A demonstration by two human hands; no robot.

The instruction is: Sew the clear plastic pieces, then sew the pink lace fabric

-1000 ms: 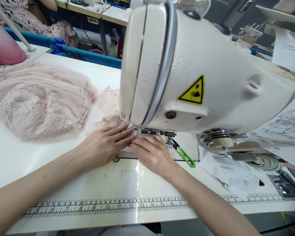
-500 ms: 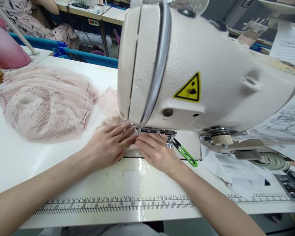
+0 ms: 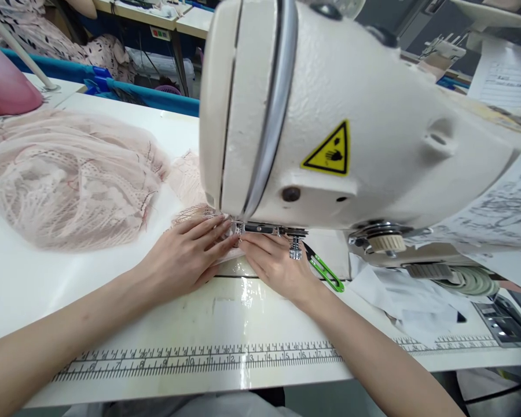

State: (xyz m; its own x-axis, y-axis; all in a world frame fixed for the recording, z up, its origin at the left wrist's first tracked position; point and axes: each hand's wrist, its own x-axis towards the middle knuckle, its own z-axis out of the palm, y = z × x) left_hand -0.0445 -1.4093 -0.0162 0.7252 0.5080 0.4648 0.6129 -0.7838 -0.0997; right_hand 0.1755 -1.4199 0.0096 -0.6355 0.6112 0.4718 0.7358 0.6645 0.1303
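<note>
A cream sewing machine (image 3: 330,110) fills the upper middle of the head view. My left hand (image 3: 186,255) lies flat, fingers stretched out, pressing pale pink lace fabric (image 3: 69,179) down just left of the presser foot (image 3: 238,229). My right hand (image 3: 278,263) rests flat beside it, fingertips on the fabric edge right under the machine head. The two hands' fingertips nearly meet at the foot. The needle itself is hidden by the machine head.
Green-handled thread snips (image 3: 325,272) lie right of my right hand. A printed ruler strip (image 3: 200,359) runs along the table's front edge. White cloth scraps (image 3: 403,301) and printed paper (image 3: 499,214) sit at the right. A pink object (image 3: 4,87) stands far left.
Both hands have crept slightly away from me toward the presser foot, with the fabric edge under them. The camera has moved a little closer to the machine.
</note>
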